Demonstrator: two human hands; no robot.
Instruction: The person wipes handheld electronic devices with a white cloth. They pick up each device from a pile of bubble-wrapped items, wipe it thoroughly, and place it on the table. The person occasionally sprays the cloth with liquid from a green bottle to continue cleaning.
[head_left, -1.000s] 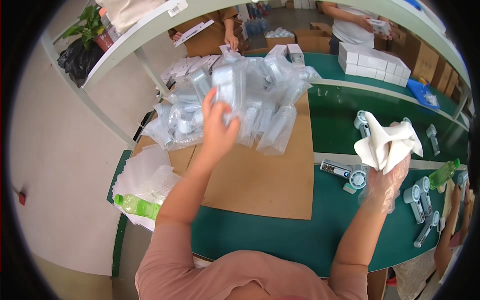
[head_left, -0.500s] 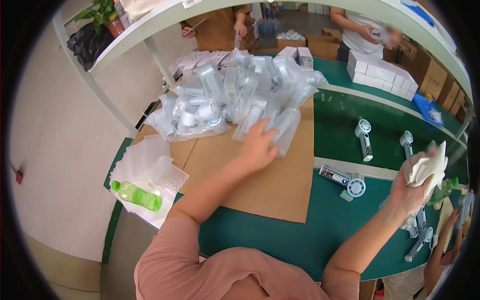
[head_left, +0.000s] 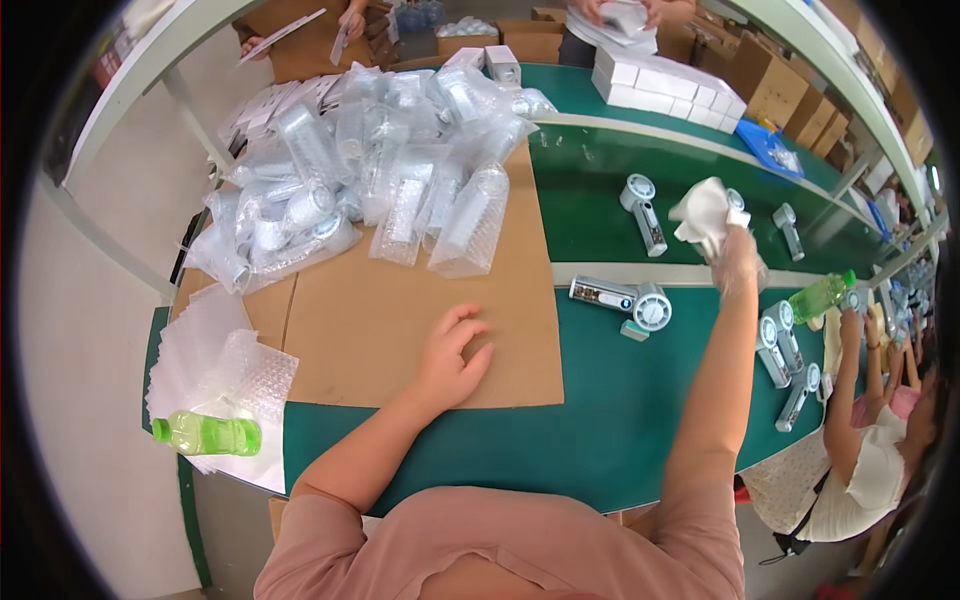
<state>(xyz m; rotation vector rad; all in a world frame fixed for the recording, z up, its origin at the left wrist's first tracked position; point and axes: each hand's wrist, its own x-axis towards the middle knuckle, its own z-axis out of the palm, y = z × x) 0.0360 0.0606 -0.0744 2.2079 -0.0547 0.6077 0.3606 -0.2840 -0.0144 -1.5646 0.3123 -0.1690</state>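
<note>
My left hand (head_left: pixel 455 365) hovers over or rests on the brown cardboard sheet (head_left: pixel 400 340), its fingers loosely bent, apart and holding nothing. Beyond it lies a heap of bubble-wrap bags (head_left: pixel 475 220) with pale blue devices inside. My right hand (head_left: pixel 738 262), in a clear plastic glove, reaches over the green belt and grips a white cloth (head_left: pixel 703 212). Right by the cloth is a handheld fan (head_left: pixel 736 200), mostly hidden; whether the hand touches it I cannot tell. Another handheld fan (head_left: pixel 645 215) lies to the left on the belt, and one more fan (head_left: pixel 650 306) lies on the near side.
Empty bubble bags (head_left: pixel 215 350) and a green bottle (head_left: pixel 210 434) lie at left. Several fans (head_left: pixel 785 350) and another green bottle (head_left: pixel 822 297) are at right. White boxes (head_left: pixel 665 88) stand across the belt. Co-workers are at the far side and right; shelf posts frame the table.
My left hand has drawn back from the bagged fans toward me. My right hand has swung forward and inward over the belt with the cloth. The view has turned right.
</note>
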